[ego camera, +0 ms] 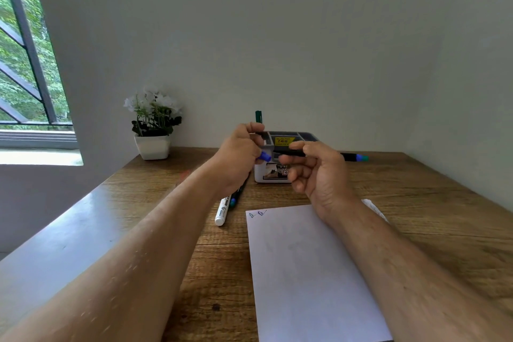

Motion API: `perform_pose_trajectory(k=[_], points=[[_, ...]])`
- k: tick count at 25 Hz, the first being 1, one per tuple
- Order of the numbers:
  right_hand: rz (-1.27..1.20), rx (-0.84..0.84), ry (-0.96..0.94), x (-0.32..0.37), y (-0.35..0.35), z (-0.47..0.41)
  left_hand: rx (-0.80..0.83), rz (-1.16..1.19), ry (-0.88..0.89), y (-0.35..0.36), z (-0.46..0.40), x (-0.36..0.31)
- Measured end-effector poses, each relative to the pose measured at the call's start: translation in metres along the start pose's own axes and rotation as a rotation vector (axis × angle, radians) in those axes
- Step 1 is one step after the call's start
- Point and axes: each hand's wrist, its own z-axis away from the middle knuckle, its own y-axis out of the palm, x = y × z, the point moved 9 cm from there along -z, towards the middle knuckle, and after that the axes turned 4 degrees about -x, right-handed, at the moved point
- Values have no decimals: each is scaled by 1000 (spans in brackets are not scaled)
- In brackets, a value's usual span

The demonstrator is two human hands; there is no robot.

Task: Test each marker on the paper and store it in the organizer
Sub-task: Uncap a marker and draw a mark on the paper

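My right hand (319,172) pinches a black marker (348,156) held level above the desk, its blue and teal end pointing right. My left hand (240,155) grips a blue cap (265,156) just left of the marker's near end; the two are a small gap apart. Behind both hands stands the grey organizer (305,136) with a yellow price sticker, and a green marker (258,116) sticks up from its left side. The white paper (305,272) lies under my right forearm with two small blue marks near its top left corner. A white marker (223,209) and a dark marker (234,198) lie left of the paper.
A white pot of white flowers (152,125) stands at the back left of the wooden desk (222,272). A wall runs close behind the organizer. A window is at the far left. A bit of crumpled white paper (373,207) shows beyond my right wrist.
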Motion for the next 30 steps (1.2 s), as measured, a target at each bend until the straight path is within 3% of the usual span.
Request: perform_pose_trajectory(k=[7,30], points=[[29,-6,-64,4,-2,-2,-140,439,-143,-9,-4,15],[43,-35,-81,7,-4,-2,-50,452,-71,-7,-3,8]])
